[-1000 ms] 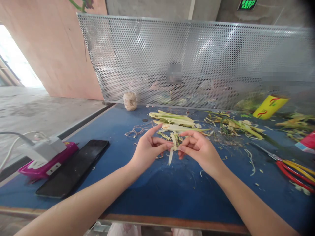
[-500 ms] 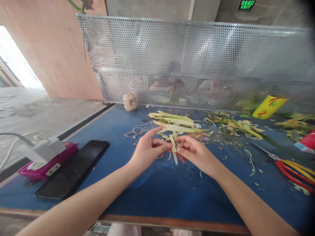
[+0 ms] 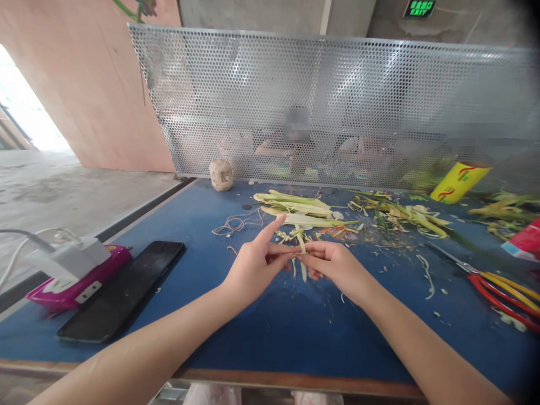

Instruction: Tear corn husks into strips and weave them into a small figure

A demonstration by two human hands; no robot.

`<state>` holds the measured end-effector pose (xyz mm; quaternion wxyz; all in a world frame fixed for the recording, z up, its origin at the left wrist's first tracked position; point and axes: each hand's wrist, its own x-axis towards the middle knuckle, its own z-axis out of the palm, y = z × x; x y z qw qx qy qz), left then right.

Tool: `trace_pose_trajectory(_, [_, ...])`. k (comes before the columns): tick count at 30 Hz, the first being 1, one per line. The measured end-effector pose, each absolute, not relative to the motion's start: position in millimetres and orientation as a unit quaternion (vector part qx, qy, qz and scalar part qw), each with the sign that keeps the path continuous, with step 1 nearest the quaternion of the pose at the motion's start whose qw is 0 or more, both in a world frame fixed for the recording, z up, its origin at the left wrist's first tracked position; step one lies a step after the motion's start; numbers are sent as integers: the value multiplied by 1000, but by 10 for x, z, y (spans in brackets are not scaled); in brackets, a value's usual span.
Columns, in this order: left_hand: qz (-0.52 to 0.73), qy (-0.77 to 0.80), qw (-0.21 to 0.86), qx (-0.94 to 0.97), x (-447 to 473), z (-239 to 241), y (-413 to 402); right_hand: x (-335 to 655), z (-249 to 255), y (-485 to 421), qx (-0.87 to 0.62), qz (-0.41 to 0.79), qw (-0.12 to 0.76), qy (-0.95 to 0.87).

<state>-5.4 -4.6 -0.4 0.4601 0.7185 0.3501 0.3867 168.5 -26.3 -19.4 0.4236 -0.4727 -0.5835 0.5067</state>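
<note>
Over the blue table, both hands meet at a pale strip of husk [image 3: 304, 272], which hangs down between the fingertips. My left hand [image 3: 254, 265] pinches it from the left with thumb and fingers, its index finger stretched up and away. From the other side my right hand [image 3: 340, 266] pinches the same strip, thumb against fingers. The fingertips nearly touch and hide the strip's middle. Just beyond lie pale green husk leaves [image 3: 295, 203] in a loose pile, with small husk scraps [image 3: 296, 233] nearer the hands.
Left are a black phone [image 3: 122, 292] and a magenta power strip [image 3: 80, 281] with chargers. Thin string [image 3: 238, 222] and a string roll [image 3: 221, 175] lie farther back. Right are red-and-yellow-handled scissors [image 3: 485, 281], more husks [image 3: 413, 216] and a yellow roll [image 3: 459, 183]. A perforated metal screen [image 3: 253, 84] stands behind.
The hands have drawn closer together at the strip, and the right fingertips now cover more of its middle. The left index finger points more upward. The view has shifted slightly.
</note>
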Motion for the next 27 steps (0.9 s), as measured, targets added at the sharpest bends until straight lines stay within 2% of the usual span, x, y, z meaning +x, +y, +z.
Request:
trace_pose_trajectory(5, [381, 350, 429, 740, -71, 21, -65, 1663, -171, -278, -462, 511, 437, -579])
trace_pose_trajectory(10, [404, 368, 474, 691, -53, 67, -25, 1630, -156, -288, -457, 508, 436, -585])
trace_pose_trajectory(16, [379, 354, 504, 691, -15, -48, 0, 1650, -149, -269, -445, 491, 467, -586])
trace_pose_trajectory(27, [321, 312, 595, 668, -23, -104, -22, 1630, -105, -310, -446, 490, 448, -601])
